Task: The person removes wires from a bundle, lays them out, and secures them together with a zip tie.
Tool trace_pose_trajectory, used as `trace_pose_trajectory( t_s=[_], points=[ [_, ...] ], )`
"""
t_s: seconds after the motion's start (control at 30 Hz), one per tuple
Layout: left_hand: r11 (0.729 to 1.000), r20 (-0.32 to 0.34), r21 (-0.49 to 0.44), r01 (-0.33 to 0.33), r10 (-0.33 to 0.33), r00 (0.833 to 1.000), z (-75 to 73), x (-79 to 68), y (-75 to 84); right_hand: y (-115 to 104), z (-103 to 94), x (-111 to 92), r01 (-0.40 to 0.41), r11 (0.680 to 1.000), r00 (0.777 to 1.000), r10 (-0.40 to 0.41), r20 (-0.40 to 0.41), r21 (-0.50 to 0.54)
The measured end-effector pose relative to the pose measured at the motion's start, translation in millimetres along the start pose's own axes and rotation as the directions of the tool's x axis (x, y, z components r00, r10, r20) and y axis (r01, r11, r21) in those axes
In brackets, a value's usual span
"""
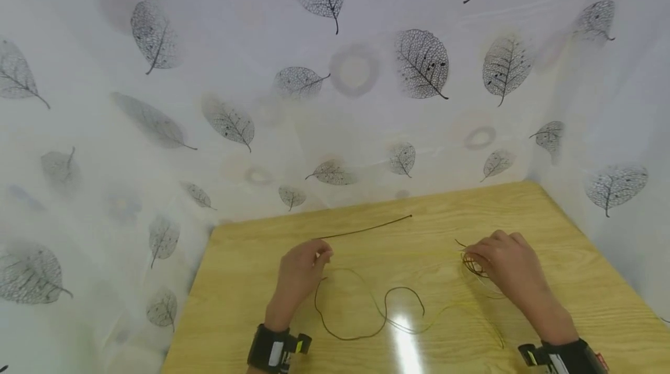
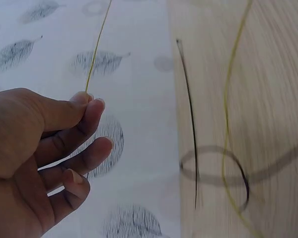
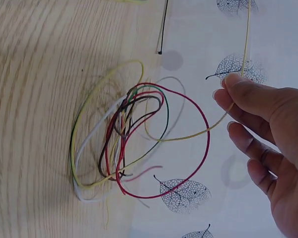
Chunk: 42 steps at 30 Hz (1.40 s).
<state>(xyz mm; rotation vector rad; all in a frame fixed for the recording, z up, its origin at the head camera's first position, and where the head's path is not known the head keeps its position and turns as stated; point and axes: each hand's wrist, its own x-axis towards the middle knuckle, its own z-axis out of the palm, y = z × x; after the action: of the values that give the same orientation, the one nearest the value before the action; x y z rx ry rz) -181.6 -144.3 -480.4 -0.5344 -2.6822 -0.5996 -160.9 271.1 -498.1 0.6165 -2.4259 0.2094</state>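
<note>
My left hand (image 1: 299, 272) is over the left part of the table, thumb and index finger pinching a thin yellow cord (image 2: 95, 57). The other fingers curl loosely with nothing in them. At the right, my right hand (image 1: 512, 269) also pinches a yellow cord (image 3: 246, 39) between thumb and index finger. Close to that hand, a loosely coiled bundle of cords (image 3: 123, 134) in red, yellow, white, dark green and black overlaps the table. From it a yellow strand runs up to the right fingers.
A straight dark cord (image 1: 366, 228) with a small knob at its end lies behind the left hand. Between the hands a dark cord (image 1: 356, 338) curves in an S on the wooden table (image 1: 235, 304). A leaf-patterned white sheet (image 1: 262, 25) hangs round the back and sides.
</note>
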Motion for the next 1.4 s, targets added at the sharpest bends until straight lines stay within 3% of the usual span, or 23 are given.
trace_pose_trajectory(
  t_s=[0.1,0.23,0.6,0.87,1.13,1.4],
  points=[
    [0.998,-0.017,-0.019,0.052,-0.052,0.999,-9.8,-8.2,-11.4,2,-4.3,0,-0.007,1.0,1.0,0.007,0.007,0.0],
    [0.998,-0.04,-0.04,0.057,-0.059,0.997,-19.6,-17.3,-24.2,5,-6.7,0,-0.002,1.0,1.0,0.002,0.012,-0.001],
    [0.993,-0.177,-0.001,0.121,-0.119,0.977,-48.6,-37.2,-59.1,15,-10.7,2,-0.017,1.0,0.995,0.018,-0.101,0.007],
    [0.993,-0.218,-0.003,0.12,-0.118,0.969,-60.2,-43.5,-65.5,13,-10.9,3,-0.076,0.997,0.994,0.077,-0.072,0.025],
    [0.989,-0.261,0.009,0.147,-0.14,0.955,-73.0,-46.2,-73.0,13,-8.4,2,-0.065,0.997,0.994,0.062,-0.093,-0.038],
    [0.989,-0.401,0.03,0.141,-0.118,0.909,-85.9,-48.3,-81.9,11,-10.8,4,-0.092,0.996,0.994,0.093,-0.058,0.021]
  ],
)
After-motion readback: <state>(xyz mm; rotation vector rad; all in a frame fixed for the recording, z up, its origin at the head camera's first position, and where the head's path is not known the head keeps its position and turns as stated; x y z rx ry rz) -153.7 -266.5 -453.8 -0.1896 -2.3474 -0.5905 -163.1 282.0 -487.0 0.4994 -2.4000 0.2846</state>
